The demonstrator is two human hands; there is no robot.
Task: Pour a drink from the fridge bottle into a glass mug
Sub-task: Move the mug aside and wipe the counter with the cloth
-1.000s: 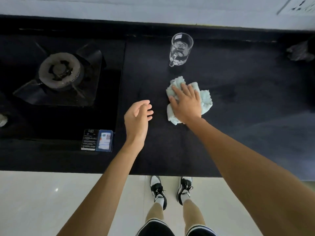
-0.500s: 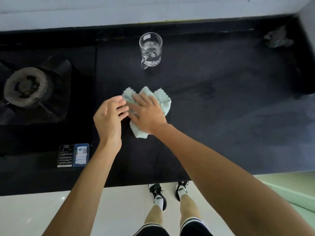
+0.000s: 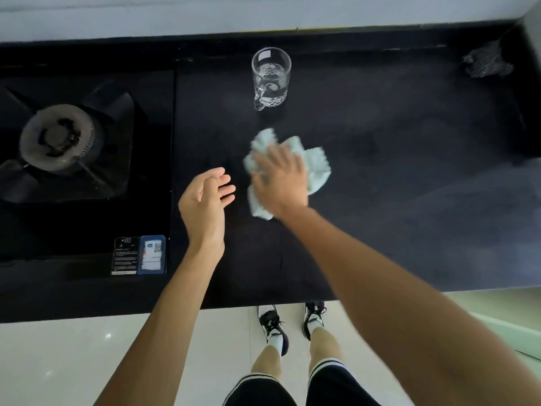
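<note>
A clear glass mug (image 3: 271, 79) stands upright near the back of the black counter (image 3: 395, 177), its handle turned toward me. Some clear liquid shows at its bottom. In front of it my right hand (image 3: 281, 180) presses flat on a crumpled pale green cloth (image 3: 314, 167), fingers spread; the hand is blurred. My left hand (image 3: 206, 200) hovers beside it on the left, palm turned inward, fingers relaxed and holding nothing. No bottle is in view.
A gas burner (image 3: 57, 137) on a black hob lies at the left, with two labels (image 3: 139, 254) at its front corner. A dark crumpled bag (image 3: 487, 64) sits at the back right by a wall. The counter's front edge runs just above my feet.
My right hand has slid the cloth to the right, away from my left hand. The left hand stayed roughly where it was. The camera view shifted.
</note>
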